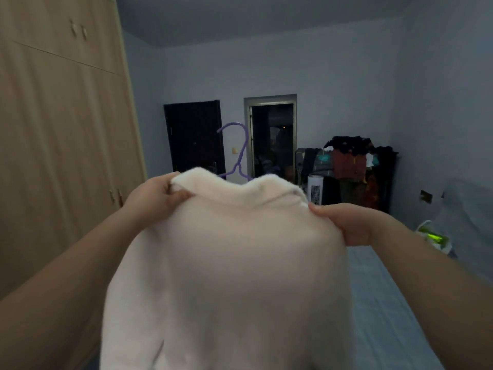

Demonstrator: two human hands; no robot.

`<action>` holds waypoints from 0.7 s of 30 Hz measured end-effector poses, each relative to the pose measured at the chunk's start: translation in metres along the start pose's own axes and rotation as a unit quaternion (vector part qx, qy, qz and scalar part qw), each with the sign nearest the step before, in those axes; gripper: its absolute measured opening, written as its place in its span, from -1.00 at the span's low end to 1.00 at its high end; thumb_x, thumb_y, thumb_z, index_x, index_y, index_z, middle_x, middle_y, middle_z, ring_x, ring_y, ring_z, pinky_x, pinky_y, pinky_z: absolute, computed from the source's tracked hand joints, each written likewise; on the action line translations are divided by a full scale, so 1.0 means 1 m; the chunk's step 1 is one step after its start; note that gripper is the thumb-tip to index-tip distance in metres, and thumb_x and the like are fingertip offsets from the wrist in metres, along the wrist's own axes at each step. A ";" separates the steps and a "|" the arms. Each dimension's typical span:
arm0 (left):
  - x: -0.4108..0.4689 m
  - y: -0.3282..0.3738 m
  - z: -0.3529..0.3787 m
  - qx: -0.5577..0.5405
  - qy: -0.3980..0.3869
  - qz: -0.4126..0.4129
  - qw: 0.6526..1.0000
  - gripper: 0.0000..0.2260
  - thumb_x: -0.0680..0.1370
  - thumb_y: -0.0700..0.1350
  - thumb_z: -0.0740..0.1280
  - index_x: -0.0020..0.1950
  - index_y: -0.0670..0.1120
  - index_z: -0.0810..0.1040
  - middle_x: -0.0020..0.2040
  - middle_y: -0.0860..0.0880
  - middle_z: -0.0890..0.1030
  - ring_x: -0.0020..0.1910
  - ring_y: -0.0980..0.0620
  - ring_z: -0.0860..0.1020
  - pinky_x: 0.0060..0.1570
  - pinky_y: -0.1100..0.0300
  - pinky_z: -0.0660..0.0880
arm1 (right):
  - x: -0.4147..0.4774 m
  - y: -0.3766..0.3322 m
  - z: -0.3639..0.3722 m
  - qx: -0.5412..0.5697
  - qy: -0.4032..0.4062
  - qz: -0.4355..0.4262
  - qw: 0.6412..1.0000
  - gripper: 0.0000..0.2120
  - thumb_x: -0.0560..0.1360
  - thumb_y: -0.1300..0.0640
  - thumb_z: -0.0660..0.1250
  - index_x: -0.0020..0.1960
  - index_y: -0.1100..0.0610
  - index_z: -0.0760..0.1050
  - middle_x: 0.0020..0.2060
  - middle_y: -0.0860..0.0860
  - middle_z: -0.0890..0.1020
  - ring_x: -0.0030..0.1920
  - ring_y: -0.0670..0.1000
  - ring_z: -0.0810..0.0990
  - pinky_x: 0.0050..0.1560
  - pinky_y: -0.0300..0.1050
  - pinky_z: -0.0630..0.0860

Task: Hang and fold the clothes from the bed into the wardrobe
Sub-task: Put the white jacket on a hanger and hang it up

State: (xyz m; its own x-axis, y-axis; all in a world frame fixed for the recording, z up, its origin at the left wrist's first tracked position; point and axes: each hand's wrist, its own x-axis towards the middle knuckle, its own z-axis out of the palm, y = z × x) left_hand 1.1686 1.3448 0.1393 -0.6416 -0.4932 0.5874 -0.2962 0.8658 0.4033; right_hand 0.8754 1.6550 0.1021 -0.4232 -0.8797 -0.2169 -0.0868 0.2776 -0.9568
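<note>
**Q:** What sits closest to the camera?

**A:** A soft, cream-white fleecy top [232, 263] hangs in front of the person, filling the lower middle of the view. It is off the blue-sheeted bed [386, 303], which runs along the lower right.

**Q:** How is it held?

**A:** The left hand [154, 196] pinches the left shoulder of the top, thumb over the fabric edge. The right hand [344, 222] has its grip pressed together on the right shoulder. A thin purple plastic hanger [236, 153] rises out of the neck opening, only its hook and upper stem showing, so the arms seem to be inside the garment already.

**Q:** How should this step be done well?

**A:** Probably by tugging each shoulder seam evenly over the hanger's ends, so the collar sits centred under the hook and the top hangs level. An uneven pull could slide one side off.

**Q:** And further away?

**A:** The tall, light-wood wardrobe [61, 129] stands at the left with its doors closed. One will need opening before hanging, which likely frees a hand for the hook. Beyond are a dark door [194, 134] and a rack heaped with dark clothes [357, 161].
</note>
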 end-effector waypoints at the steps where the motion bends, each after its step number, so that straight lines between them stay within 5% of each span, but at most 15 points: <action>1: -0.001 0.001 0.000 0.003 0.000 0.002 1.000 -0.78 0.33 0.39 0.22 -0.05 0.50 0.48 -0.14 0.24 0.64 -0.07 0.05 0.62 0.00 -0.02 0.56 | 0.003 0.000 -0.001 0.002 -0.002 -0.016 1.000 -0.42 0.37 -0.20 0.44 0.28 0.11 0.55 0.15 0.12 0.68 0.16 0.14 0.66 0.12 0.09 0.58; 5: -0.001 0.000 0.000 0.005 0.010 -0.002 1.000 -0.71 0.31 0.41 0.23 0.03 0.55 0.45 -0.14 0.27 0.62 -0.04 0.04 0.61 0.00 0.01 0.54 | 0.014 -0.005 -0.001 0.001 0.008 -0.105 0.994 -0.67 0.53 -0.10 0.36 0.18 0.07 0.64 0.11 0.11 0.70 0.11 0.11 0.69 -0.06 -0.05 0.65; 10: 0.002 -0.007 0.001 0.033 -0.012 0.005 0.999 -0.71 0.32 0.47 0.23 0.04 0.62 0.41 -0.16 0.34 0.62 -0.04 0.12 0.62 -0.04 0.07 0.53 | 0.016 -0.021 0.001 -0.114 0.163 -0.186 0.962 -0.77 0.60 -0.14 0.26 -0.09 -0.17 0.68 -0.08 -0.06 0.73 -0.04 0.00 0.71 -0.08 -0.08 0.61; 12: 0.002 -0.006 0.003 0.060 -0.035 0.000 0.998 -0.66 0.34 0.49 0.21 0.10 0.56 0.45 -0.15 0.30 0.62 -0.07 0.13 0.60 -0.06 0.09 0.51 | 0.018 -0.022 0.004 -0.246 0.283 -0.255 0.891 -0.73 0.61 -0.14 0.21 -0.14 -0.12 0.62 -0.18 -0.09 0.67 -0.12 -0.01 0.65 -0.14 -0.07 0.54; 15: 0.004 0.004 0.009 0.108 -0.034 -0.012 0.994 -0.63 0.46 0.40 0.26 0.15 0.26 0.57 -0.17 0.19 0.57 -0.18 0.11 0.52 -0.17 0.14 0.40 | 0.022 -0.015 0.018 -0.427 0.469 -0.382 0.673 -0.67 0.64 -0.13 0.09 -0.10 -0.04 0.55 -0.21 -0.11 0.59 -0.34 -0.02 0.54 -0.40 -0.18 0.36; 17: 0.003 0.013 0.011 0.126 -0.013 -0.021 0.992 -0.75 0.52 0.32 0.28 0.03 0.21 0.55 -0.23 0.15 0.53 -0.23 0.08 0.48 -0.22 0.13 0.36 | 0.021 -0.008 0.024 -0.472 0.524 -0.435 0.560 -0.73 0.66 -0.03 0.16 -0.01 0.03 0.59 -0.12 -0.10 0.64 -0.38 -0.01 0.53 -0.44 -0.23 0.25; 19: 0.000 0.020 0.015 0.112 -0.007 -0.021 0.993 -0.82 0.53 0.28 0.30 -0.04 0.21 0.50 -0.23 0.15 0.54 -0.21 0.06 0.50 -0.21 0.13 0.36 | 0.023 0.001 0.021 -0.502 0.537 -0.465 0.493 -0.80 0.66 0.06 0.23 0.03 0.07 0.62 -0.05 -0.05 0.67 -0.33 0.02 0.56 -0.45 -0.20 0.33; 21: -0.003 0.024 0.020 0.083 0.002 -0.015 0.996 -0.82 0.54 0.29 0.29 -0.01 0.23 0.52 -0.19 0.16 0.57 -0.18 0.10 0.53 -0.17 0.13 0.39 | 0.026 0.009 0.014 -0.526 0.531 -0.465 0.475 -0.84 0.64 0.10 0.27 0.06 0.08 0.63 -0.01 -0.02 0.68 -0.23 0.05 0.57 -0.43 -0.17 0.41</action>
State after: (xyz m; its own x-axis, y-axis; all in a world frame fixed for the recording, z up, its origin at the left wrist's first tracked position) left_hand 1.1497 1.3688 0.1334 -0.6282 -0.5195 0.5792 -0.4280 0.8524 0.3003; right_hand 0.8761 1.6299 0.0849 0.0712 -0.2762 0.9585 -0.8472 0.4904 0.2042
